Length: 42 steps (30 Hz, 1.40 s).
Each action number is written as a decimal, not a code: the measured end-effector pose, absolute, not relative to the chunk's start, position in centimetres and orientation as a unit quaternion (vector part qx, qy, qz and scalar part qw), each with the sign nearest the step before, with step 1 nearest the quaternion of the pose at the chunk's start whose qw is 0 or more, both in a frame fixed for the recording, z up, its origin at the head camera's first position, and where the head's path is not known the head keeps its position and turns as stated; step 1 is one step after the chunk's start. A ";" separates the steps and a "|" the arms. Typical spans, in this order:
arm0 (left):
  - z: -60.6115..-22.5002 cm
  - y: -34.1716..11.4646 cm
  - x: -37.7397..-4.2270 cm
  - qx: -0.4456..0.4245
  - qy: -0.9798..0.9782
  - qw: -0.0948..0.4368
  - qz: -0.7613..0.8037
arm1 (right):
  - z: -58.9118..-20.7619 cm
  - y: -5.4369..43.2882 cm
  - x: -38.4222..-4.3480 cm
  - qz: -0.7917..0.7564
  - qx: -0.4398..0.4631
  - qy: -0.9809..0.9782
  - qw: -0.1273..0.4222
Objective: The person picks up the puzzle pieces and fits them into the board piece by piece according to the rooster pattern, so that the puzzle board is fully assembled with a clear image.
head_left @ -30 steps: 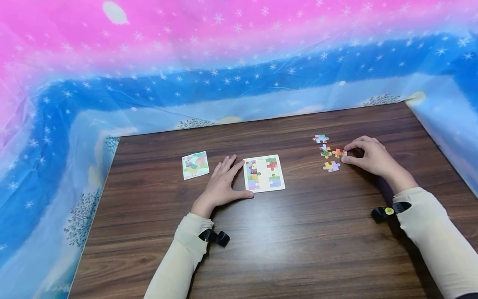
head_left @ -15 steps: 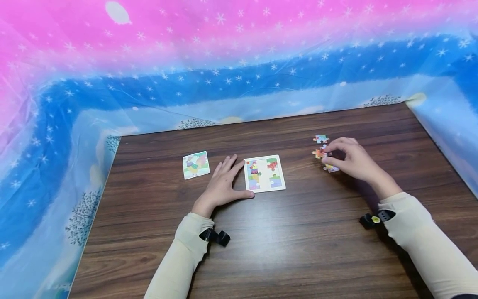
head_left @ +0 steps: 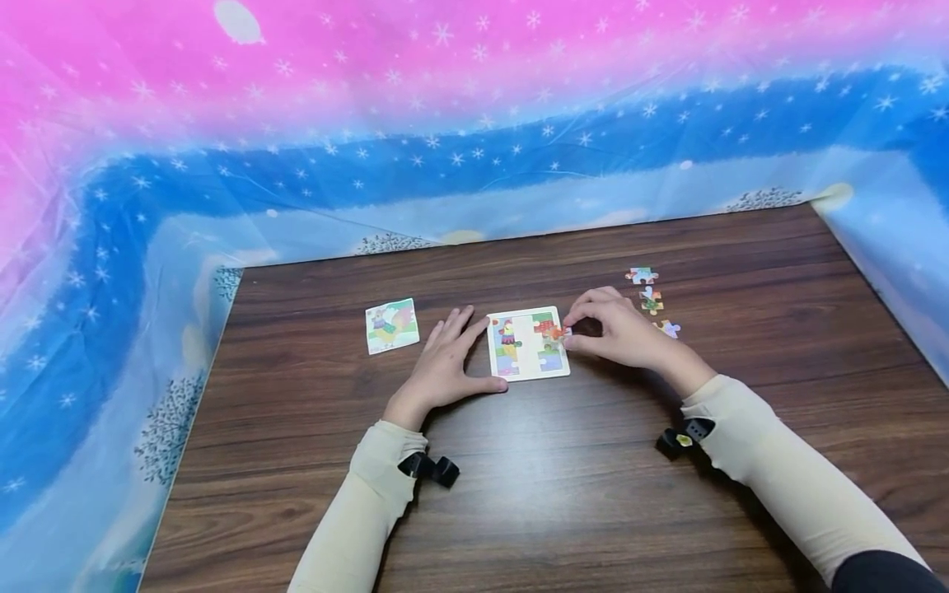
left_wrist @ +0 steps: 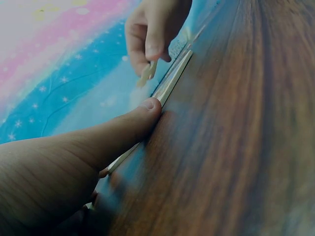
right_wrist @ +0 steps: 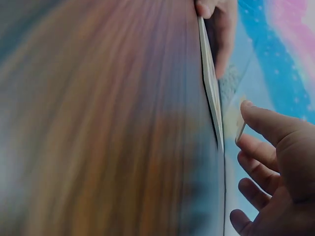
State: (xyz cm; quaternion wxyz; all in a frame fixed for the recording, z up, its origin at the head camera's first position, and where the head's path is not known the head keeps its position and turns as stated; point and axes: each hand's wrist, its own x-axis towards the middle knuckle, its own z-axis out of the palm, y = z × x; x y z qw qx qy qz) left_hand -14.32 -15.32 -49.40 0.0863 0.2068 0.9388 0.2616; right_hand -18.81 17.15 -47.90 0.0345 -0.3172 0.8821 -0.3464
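A white-rimmed puzzle tray (head_left: 535,378) lies on the wooden table, with pieces fitted along its left and right sides and a bare white strip down the middle. My left hand (head_left: 441,362) rests at its left edge, fingers spread and fairly straight, thumb by the near corner; in the left wrist view the thumb (left_wrist: 142,115) presses against the tray's side. My right hand (head_left: 619,329) pinches an orange-red puzzle piece (head_left: 558,333) between thumb and forefinger over the tray's right edge. Edge-on in the right wrist view, that piece (right_wrist: 240,131) is above the table, the other fingers loosely curled.
Three loose puzzle pieces lie to the right: a blue-and-red one (head_left: 642,275), a green one (head_left: 652,301) and a yellow-purple one (head_left: 670,329) partly behind the hand. A square picture card (head_left: 392,327) is left of the tray. A pink-and-blue cloth (head_left: 474,156) hangs behind the table.
My right hand has picked up the orange-red piece from among the loose ones and carried it left to the tray. The left hand stays in place at the tray's edge.
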 end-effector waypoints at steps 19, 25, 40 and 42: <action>-49.3 -15.3 -14.4 0.201 0.938 0.097 0.267 | -47.7 14.5 -18.5 -0.296 -0.349 0.889 0.026; -49.3 -15.4 -14.4 0.204 0.938 0.091 0.266 | -47.8 13.9 -18.5 -0.302 -0.322 0.897 0.029; -49.2 -15.3 -14.4 0.199 0.938 0.096 0.266 | -47.0 12.8 -17.9 -0.253 -0.310 0.915 0.049; -49.2 -15.3 -14.4 0.199 0.938 0.096 0.267 | -46.8 12.8 -17.8 -0.245 -0.313 0.916 0.056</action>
